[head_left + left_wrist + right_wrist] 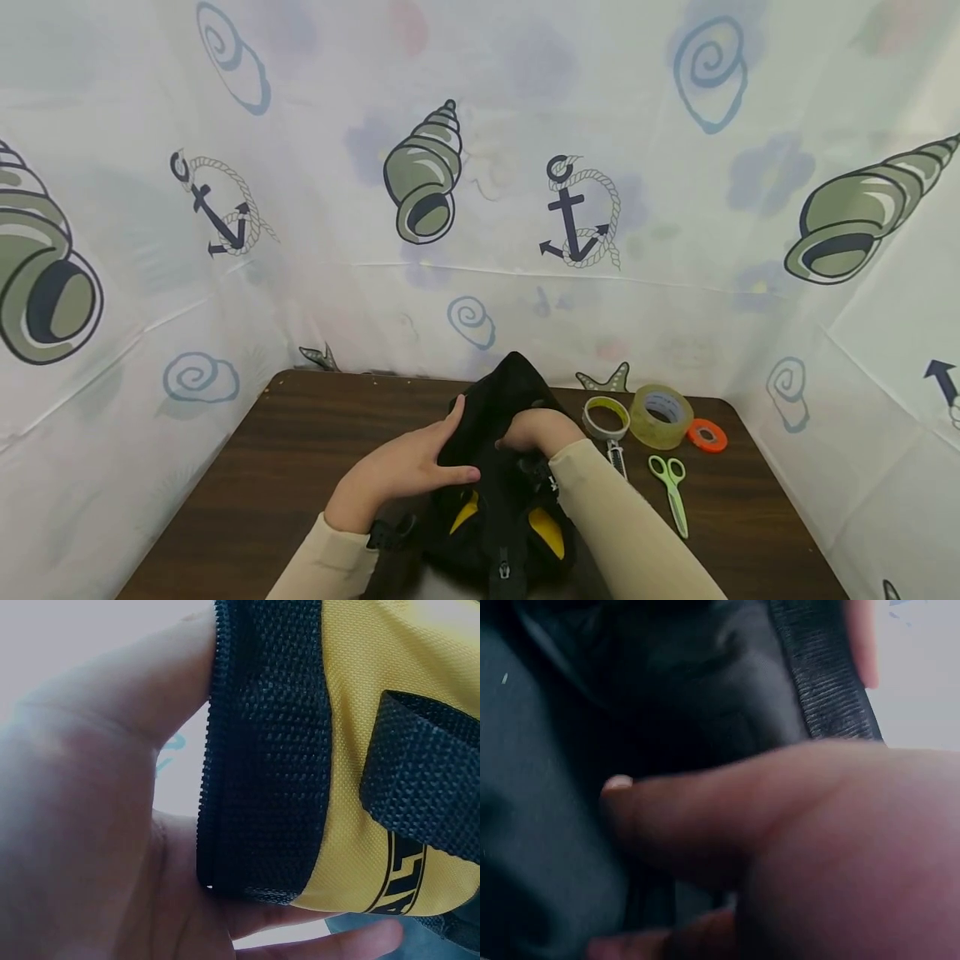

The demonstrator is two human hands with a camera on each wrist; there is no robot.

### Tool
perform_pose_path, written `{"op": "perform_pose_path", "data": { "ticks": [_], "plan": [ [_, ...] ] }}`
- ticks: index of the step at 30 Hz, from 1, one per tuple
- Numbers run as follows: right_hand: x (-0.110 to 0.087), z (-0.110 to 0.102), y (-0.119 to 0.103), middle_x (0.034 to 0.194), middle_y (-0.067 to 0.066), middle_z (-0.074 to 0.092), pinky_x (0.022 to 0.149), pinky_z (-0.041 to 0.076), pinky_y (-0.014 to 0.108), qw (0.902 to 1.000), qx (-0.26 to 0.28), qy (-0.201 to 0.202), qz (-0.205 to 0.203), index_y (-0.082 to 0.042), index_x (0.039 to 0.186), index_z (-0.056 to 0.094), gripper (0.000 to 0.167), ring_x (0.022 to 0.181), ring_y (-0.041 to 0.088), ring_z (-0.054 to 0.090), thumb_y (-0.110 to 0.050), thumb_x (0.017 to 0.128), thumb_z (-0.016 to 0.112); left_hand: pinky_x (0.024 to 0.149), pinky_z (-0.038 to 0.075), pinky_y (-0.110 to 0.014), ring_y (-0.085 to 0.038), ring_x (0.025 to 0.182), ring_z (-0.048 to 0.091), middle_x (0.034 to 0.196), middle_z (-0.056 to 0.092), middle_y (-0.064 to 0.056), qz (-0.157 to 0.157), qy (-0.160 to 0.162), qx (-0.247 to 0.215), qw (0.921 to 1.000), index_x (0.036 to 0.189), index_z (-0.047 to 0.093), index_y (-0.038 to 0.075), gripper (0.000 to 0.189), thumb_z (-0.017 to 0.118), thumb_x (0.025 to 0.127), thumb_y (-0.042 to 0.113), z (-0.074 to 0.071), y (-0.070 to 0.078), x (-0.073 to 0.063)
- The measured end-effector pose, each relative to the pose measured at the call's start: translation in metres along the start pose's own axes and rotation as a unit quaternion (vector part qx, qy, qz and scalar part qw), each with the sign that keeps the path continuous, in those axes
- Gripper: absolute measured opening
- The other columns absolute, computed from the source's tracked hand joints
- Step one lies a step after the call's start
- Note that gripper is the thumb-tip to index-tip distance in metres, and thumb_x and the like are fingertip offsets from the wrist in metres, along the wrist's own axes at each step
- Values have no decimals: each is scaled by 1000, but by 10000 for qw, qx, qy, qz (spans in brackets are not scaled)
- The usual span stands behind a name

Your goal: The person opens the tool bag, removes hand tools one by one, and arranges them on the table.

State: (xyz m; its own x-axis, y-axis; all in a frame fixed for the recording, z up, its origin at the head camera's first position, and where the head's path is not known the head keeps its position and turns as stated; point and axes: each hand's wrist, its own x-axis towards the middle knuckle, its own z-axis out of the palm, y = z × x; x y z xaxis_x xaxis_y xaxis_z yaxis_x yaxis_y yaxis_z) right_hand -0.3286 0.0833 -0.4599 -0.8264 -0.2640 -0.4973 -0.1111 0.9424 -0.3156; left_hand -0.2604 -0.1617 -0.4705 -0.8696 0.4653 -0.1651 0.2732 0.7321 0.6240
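Note:
A black and yellow zippered tool bag stands at the middle of the table, its mouth unzipped. At its left side, my left hand holds the bag's wall, with the thumb over the rim. The left wrist view shows the zipper edge lying between thumb and fingers, beside yellow fabric and a black strap loop. My right hand reaches into the mouth. In the right wrist view its thumb and fingers extend over the dark lining, and no object shows between them. Part of that hand is blurred and in shadow.
Right of the bag on the brown table lie a white-and-yellow tape roll, a clear tape roll, a small orange roll, green scissors and a utility knife. A patterned curtain surrounds the table.

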Motion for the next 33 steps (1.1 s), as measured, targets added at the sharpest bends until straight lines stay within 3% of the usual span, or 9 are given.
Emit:
{"op": "perform_pose_path", "data": {
  "ticks": [4,7,11,14,18,21,24,28,33],
  "plan": [
    [4,1,1,129,20,73,101,61,54,9978,558,286,-231,3,146,63,63,92,31,76,-46,107,69,130,37,-60,-29,165,36,182,22,1,21,-17,-10,10000,176,-4,36,116,66,94,80,0,0,0],
    [7,3,4,112,17,73,91,63,50,9956,840,253,-318,4,133,69,50,80,29,72,-40,107,70,131,36,-60,-29,165,36,181,23,1,20,-3,-20,10000,176,-4,36,116,66,94,80,0,-1,0],
    [12,13,9,92,10,69,81,57,43,9959,806,-209,-365,-3,105,75,29,80,25,64,-32,106,72,131,36,-60,-30,165,36,181,23,0,30,22,-35,10000,177,-3,33,117,67,95,78,1,-1,1],
    [14,19,8,99,9,70,84,57,45,9942,910,-114,-561,-8,110,73,21,88,27,66,-27,103,77,131,36,-61,-30,165,36,182,22,1,26,-13,-71,10000,177,-3,33,117,67,95,77,1,-1,1],
    [17,21,-1,145,13,68,114,53,58,9880,973,-67,-1198,-14,151,62,51,124,32,67,-23,103,76,131,35,-60,-30,166,34,182,21,0,19,-33,-106,9999,176,-4,34,117,67,95,78,0,-2,0],
    [19,22,-6,166,13,54,127,40,63,9863,881,-469,-1317,-21,167,47,69,142,32,58,-25,104,75,131,35,-60,-31,166,35,182,22,-2,24,-9,-89,10000,176,-4,34,116,67,95,78,0,-2,0],
    [18,24,-6,160,14,59,122,46,62,9905,726,-480,-1069,-20,165,50,68,133,32,62,-22,102,77,131,35,-60,-31,166,35,182,22,-2,30,-38,-100,9999,176,-5,33,117,68,95,76,0,-1,0],
    [16,25,-3,146,16,66,110,54,59,9923,851,104,-889,-16,160,51,66,117,32,66,-15,99,79,131,35,-60,-31,166,35,182,22,-2,32,-45,-97,9999,176,-5,34,116,67,96,76,0,0,0],
    [17,27,1,157,20,59,114,52,61,9916,1048,219,-721,-18,170,36,94,121,33,65,-16,92,89,130,36,-61,-32,165,36,182,24,-3,78,0,-30,10000,177,-3,32,117,66,95,78,-1,1,-1]
  ]
}}
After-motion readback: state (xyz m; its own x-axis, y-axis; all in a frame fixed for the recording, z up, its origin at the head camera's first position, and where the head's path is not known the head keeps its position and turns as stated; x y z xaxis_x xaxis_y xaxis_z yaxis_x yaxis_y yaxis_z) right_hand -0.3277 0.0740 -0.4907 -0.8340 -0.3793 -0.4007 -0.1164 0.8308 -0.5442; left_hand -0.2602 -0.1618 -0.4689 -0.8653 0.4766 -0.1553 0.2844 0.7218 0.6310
